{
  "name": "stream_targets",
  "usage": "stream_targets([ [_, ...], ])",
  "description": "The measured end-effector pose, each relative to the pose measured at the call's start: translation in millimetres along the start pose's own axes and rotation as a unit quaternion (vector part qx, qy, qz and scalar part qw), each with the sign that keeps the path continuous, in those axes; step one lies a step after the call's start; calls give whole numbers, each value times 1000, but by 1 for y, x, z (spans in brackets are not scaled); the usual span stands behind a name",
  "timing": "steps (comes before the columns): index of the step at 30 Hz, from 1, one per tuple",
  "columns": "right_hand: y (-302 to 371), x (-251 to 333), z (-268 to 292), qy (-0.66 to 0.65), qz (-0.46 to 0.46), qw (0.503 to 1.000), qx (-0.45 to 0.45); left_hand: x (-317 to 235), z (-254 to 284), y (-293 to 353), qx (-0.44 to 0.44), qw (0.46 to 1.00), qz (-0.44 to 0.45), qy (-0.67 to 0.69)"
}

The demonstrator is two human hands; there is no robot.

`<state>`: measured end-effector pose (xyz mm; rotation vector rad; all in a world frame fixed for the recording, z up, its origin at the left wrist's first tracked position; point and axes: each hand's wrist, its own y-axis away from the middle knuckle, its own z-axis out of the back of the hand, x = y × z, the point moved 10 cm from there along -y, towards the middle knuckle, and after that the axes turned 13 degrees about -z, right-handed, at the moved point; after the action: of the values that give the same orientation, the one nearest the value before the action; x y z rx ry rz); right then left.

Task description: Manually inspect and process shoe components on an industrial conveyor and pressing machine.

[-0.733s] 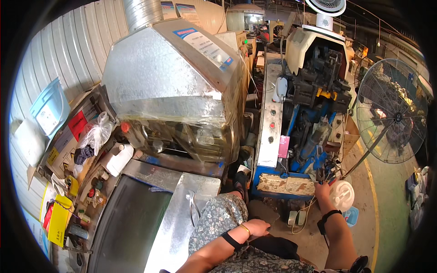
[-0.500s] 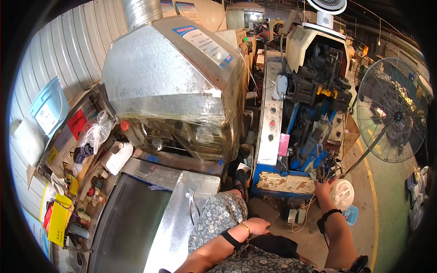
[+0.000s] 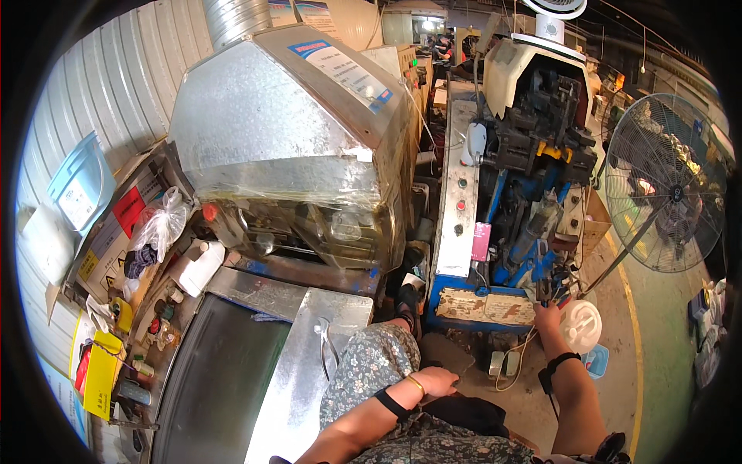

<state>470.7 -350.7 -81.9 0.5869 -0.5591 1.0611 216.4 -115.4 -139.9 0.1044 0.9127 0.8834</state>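
Observation:
My right hand [image 3: 547, 315] is stretched out to the front edge of the blue and white machine [image 3: 456, 232]. Its fingers are curled at a dark metal part [image 3: 544, 291], and whatever they grip is too small to make out. A thin red piece [image 3: 565, 300] shows beside these fingers. Over my lap, my left hand [image 3: 437, 381] is closed, with its fingertips hidden; I cannot make out anything in it. Below it lies dark cloth [image 3: 471, 417]. Pliers [image 3: 324, 340] with curved handles lie on the metal plate [image 3: 297, 387] to my left.
A large metal hood [image 3: 263, 116] stands ahead on the left, above a dark conveyor belt [image 3: 220, 379]. To the right are a floor fan [image 3: 665, 185], a white lidded bucket [image 3: 580, 326] and a blue basin [image 3: 596, 360]. A cable [image 3: 516, 371] trails across the floor.
The view has shifted slightly. A thin red piece now shows beside my right hand, which stays at the machine's front edge. My left hand keeps its place.

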Motion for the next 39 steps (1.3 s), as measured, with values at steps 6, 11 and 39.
stream_targets([
  [6,3,1,-1,-24,-14,999,29,0,-1,0,13,1000,9,2],
  [11,11,6,3,-38,-16,999,33,0,0,2,3,1000,12,5],
  [39,-3,-7,-9,-95,-32,993,60,-6,5,4,-17,1000,-5,-15],
])
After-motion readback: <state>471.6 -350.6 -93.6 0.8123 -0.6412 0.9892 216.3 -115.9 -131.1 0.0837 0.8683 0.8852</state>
